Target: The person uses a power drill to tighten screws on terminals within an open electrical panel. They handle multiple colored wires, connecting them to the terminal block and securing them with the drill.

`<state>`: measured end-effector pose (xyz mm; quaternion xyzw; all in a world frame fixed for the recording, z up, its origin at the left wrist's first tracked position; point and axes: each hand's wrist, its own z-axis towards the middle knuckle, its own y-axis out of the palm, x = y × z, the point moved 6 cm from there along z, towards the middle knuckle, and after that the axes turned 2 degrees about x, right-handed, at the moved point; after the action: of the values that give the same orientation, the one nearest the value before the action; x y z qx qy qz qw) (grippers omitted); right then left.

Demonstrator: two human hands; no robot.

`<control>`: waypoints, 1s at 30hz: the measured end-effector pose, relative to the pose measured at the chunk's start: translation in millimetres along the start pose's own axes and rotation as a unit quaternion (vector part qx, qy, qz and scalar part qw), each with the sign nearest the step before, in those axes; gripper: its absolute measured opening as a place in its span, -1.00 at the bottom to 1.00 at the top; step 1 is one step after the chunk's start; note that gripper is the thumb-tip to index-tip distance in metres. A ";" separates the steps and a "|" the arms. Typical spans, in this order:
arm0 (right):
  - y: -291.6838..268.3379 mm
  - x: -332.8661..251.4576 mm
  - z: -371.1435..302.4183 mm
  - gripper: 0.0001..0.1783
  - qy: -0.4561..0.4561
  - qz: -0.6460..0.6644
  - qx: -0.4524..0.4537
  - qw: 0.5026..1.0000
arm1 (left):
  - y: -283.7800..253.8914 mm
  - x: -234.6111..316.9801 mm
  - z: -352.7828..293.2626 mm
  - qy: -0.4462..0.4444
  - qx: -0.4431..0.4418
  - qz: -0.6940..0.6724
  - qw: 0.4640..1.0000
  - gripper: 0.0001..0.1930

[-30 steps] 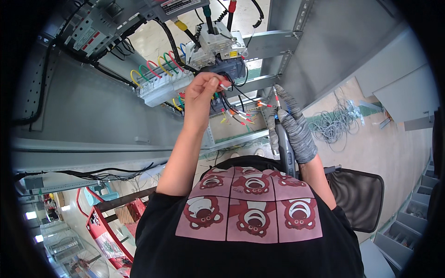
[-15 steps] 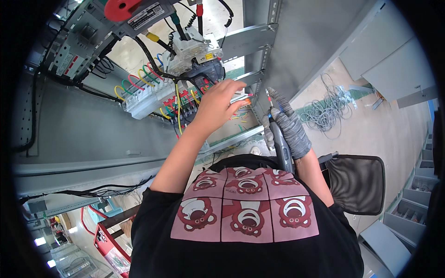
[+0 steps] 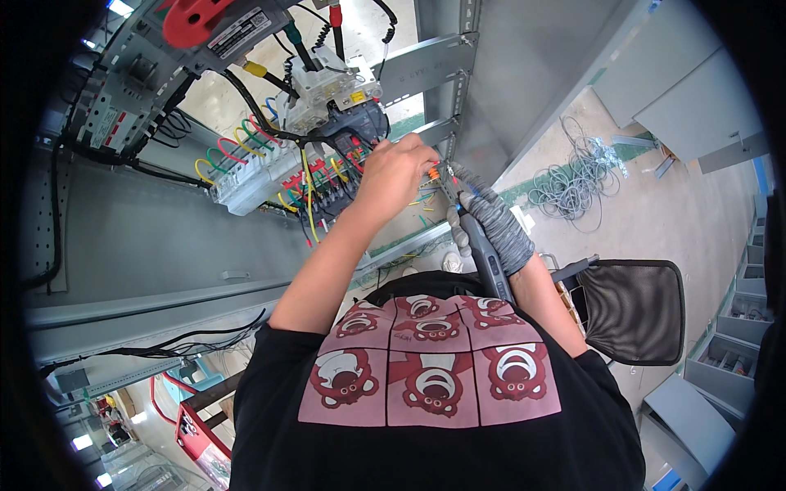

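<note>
Gripping a slim, dark-grey handheld tool (image 3: 486,257) in the gloved right hand (image 3: 503,227), with fingers wrapping closely around its body and pointing its narrow front end beyond them. Bending the bare left hand (image 3: 393,178) just beside that end, with fingertips drawing together near small orange pieces (image 3: 433,173). Hiding anything underneath the left palm; leaving its grasp impossible to tell.
</note>
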<state>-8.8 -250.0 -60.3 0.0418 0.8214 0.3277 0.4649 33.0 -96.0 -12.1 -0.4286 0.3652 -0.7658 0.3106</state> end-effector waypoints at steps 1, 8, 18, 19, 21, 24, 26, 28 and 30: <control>4.5 -3.1 -1.3 -0.43 0.000 0.008 -0.007 1.000 | -2.1 2.2 0.1 -0.001 0.009 -0.009 1.000 -0.91; 22.5 -14.0 -1.3 -0.40 -0.022 -0.036 0.011 0.999 | -17.2 7.8 -3.9 -0.004 0.064 -0.052 0.997 -0.90; 21.4 -13.5 9.1 -0.43 -0.055 -0.079 0.015 0.995 | -20.7 6.6 -8.6 0.003 0.083 -0.083 0.993 -0.91; 21.7 -14.3 9.7 -0.44 -0.057 -0.086 0.020 0.994 | -21.8 6.4 -9.0 0.001 0.086 -0.084 0.993 -0.91; 25.1 -15.3 8.9 -0.45 -0.049 -0.081 0.018 0.995 | -21.6 4.0 -10.0 -0.009 0.082 -0.097 0.992 -0.89; 30.2 -18.7 8.2 -0.46 -0.049 -0.088 0.012 0.995 | -20.6 -3.1 -10.3 -0.046 0.054 -0.163 0.984 -0.85; 29.4 -22.5 12.8 -0.46 -0.077 -0.136 0.021 0.988 | -24.5 -8.9 -10.0 -0.085 0.029 -0.244 0.966 -0.79; 35.0 -28.3 11.6 -0.47 -0.073 -0.157 0.025 0.985 | -33.8 -13.1 -15.3 -0.071 0.070 -0.272 0.957 -0.77; 41.4 -33.1 12.8 -0.47 -0.086 -0.184 0.024 0.979 | -39.2 -25.3 -22.5 -0.098 0.107 -0.333 0.932 -0.77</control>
<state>10.3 -223.6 -16.6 -0.0710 0.7797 0.2118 0.5850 17.9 -48.3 1.1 -0.5628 0.0847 -0.8140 0.1163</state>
